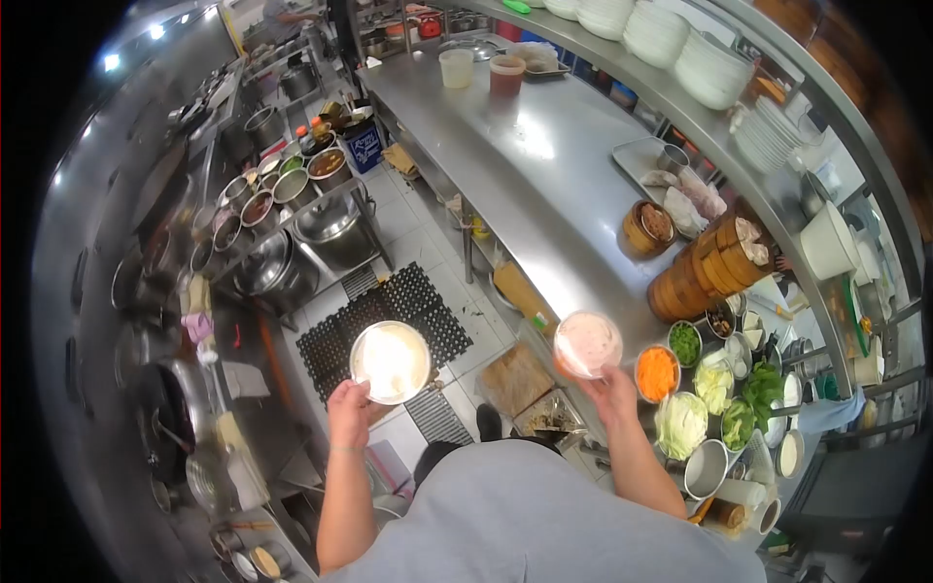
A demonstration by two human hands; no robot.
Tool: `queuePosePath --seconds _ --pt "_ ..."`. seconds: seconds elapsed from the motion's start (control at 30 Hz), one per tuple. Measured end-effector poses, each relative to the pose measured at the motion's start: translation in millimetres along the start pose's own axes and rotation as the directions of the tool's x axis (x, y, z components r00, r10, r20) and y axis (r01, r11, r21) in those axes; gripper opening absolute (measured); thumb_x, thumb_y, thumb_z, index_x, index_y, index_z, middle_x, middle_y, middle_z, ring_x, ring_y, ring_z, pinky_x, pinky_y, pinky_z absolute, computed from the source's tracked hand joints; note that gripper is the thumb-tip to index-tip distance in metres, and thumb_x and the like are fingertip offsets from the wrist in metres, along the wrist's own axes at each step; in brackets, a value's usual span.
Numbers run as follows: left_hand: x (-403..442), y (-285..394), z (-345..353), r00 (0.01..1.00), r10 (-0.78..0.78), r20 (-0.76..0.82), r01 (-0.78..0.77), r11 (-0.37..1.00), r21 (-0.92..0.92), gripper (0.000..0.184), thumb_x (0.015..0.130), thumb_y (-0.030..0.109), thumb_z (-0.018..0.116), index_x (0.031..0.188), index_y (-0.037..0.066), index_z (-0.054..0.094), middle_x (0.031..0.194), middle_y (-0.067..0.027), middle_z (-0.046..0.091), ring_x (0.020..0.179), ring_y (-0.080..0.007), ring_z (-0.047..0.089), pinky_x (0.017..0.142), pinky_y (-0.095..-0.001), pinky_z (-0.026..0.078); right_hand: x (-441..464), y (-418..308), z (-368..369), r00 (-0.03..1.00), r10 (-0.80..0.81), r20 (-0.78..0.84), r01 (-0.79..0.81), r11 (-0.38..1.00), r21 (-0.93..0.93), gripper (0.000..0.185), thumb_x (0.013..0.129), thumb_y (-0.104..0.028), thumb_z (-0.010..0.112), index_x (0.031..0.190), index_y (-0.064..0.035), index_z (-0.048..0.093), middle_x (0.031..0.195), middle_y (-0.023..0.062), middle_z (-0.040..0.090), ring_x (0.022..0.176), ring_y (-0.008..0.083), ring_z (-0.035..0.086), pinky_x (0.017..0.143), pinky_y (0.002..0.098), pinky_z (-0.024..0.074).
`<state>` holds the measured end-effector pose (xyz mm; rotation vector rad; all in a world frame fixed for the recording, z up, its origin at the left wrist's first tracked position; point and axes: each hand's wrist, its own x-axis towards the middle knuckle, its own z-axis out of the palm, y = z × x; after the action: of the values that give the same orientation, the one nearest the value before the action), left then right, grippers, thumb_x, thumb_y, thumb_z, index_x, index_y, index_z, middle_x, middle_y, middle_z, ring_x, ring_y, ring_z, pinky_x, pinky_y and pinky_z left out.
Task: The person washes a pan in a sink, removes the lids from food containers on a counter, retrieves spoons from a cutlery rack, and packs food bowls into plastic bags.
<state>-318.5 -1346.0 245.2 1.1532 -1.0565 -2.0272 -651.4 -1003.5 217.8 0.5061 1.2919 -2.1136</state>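
My left hand (349,408) grips the near-left rim of a round white bowl (391,362), held over the floor; glare washes out its pale contents. On the right, my right hand (610,394) holds a round container (588,344) with something pale pink in it, by its near side, beside the counter's edge. The two vessels are apart. Just right of my right hand stands a container of shredded orange vegetable (657,373), with chopped greens (685,342) and pale leafy vegetable (682,426) around it.
A steel counter (466,126) runs along the right, bearing stacked bamboo steamers (708,272) and a tray (637,155). Above it is a shelf with white bowls (656,34). Pots (267,262) line the left. A black mat (418,301) lies on the floor. A person (289,14) is far back.
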Motion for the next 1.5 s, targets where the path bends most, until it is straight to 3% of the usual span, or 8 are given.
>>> queuePosePath --seconds 0.47,0.6,0.67,0.8,1.03,1.1,1.43,1.5 --pt "219.5 41.2 138.2 0.914 -0.257 0.315 0.173 0.947 0.273 0.005 0.091 0.01 0.062 0.093 0.005 0.063 0.097 -0.0077 0.069 0.089 -0.0194 0.068 0.078 -0.0366 0.057 133.4 5.9 37.3 0.801 -0.343 -0.49 0.473 0.865 0.168 0.04 0.096 -0.019 0.06 0.128 0.0017 0.046 0.124 0.013 0.057 0.117 0.0301 0.057 0.101 0.0506 0.0471" --pt "290.7 45.6 182.4 0.81 -0.32 0.492 0.127 0.914 0.385 0.005 0.091 0.009 0.062 0.093 0.004 0.063 0.097 -0.0067 0.068 0.09 -0.0193 0.067 0.083 -0.0365 0.057 125.4 41.7 108.9 0.765 -0.236 -0.599 0.371 0.922 0.11 0.044 0.098 -0.026 0.057 0.133 -0.0023 0.047 0.128 0.0103 0.057 0.117 0.0278 0.057 0.103 0.0459 0.0441" --pt "321.7 46.4 211.3 0.747 -0.385 0.542 0.127 0.883 0.451 0.006 0.09 0.009 0.063 0.087 0.005 0.059 0.102 -0.0068 0.067 0.091 -0.0177 0.066 0.082 -0.0364 0.057 127.0 57.1 163.1 0.935 -0.243 -0.259 0.227 0.97 -0.088 0.043 0.096 -0.034 0.061 0.129 -0.0065 0.054 0.128 0.0086 0.058 0.12 0.027 0.054 0.102 0.0452 0.0433" --pt "360.0 31.9 269.3 0.552 -0.51 0.66 0.042 0.807 0.589 0.008 0.09 0.01 0.063 0.092 0.002 0.062 0.096 -0.0064 0.066 0.09 -0.0179 0.066 0.082 -0.0351 0.058 163.8 64.2 238.6 0.873 -0.483 -0.065 0.374 0.75 -0.546 0.04 0.097 -0.025 0.061 0.129 -0.0019 0.055 0.125 0.0105 0.061 0.115 0.0208 0.056 0.097 0.036 0.0459" --pt "377.5 3.1 355.8 0.449 -0.636 0.627 -0.313 0.546 0.778 0.021 0.088 0.021 0.066 0.094 0.002 0.063 0.09 -0.0073 0.066 0.089 -0.0167 0.066 0.078 -0.0317 0.054 219.1 55.8 238.6 0.745 -0.591 -0.308 0.417 0.775 -0.475 0.031 0.097 -0.015 0.057 0.124 0.0011 0.056 0.117 0.0131 0.063 0.11 0.0218 0.058 0.097 0.0352 0.0455" --pt "385.5 -19.0 372.0 0.457 -0.551 0.699 -0.495 0.495 0.714 0.023 0.086 0.025 0.068 0.087 0.003 0.061 0.091 -0.0094 0.066 0.077 -0.0172 0.065 0.073 -0.0342 0.056 225.8 53.5 228.2 0.639 -0.701 -0.318 0.447 0.674 -0.587 0.03 0.097 -0.015 0.058 0.121 0.0015 0.057 0.114 0.0144 0.063 0.109 0.0222 0.059 0.096 0.035 0.0453" --pt "347.0 -34.2 442.8 0.534 -0.166 0.829 -0.783 0.274 0.559 0.028 0.088 0.032 0.068 0.089 0.004 0.067 0.094 -0.0148 0.066 0.093 -0.0338 0.062 0.082 -0.043 0.05 263.0 36.7 213.2 0.66 -0.708 -0.253 0.469 0.65 -0.598 0.024 0.099 -0.02 0.057 0.115 -0.0012 0.06 0.106 0.009 0.066 0.099 0.0162 0.059 0.09 0.0302 0.0464" --pt "344.4 -37.0 442.6 0.364 -0.002 0.931 -0.908 0.22 0.356 0.031 0.089 0.036 0.067 0.092 0.005 0.067 0.092 -0.0155 0.064 0.093 -0.0348 0.061 0.083 -0.0445 0.049 260.9 38.1 216.6 0.638 -0.7 -0.322 0.476 0.687 -0.55 0.023 0.1 -0.02 0.055 0.112 -0.0008 0.062 0.105 0.0082 0.066 0.098 0.0152 0.058 0.089 0.0302 0.0467"
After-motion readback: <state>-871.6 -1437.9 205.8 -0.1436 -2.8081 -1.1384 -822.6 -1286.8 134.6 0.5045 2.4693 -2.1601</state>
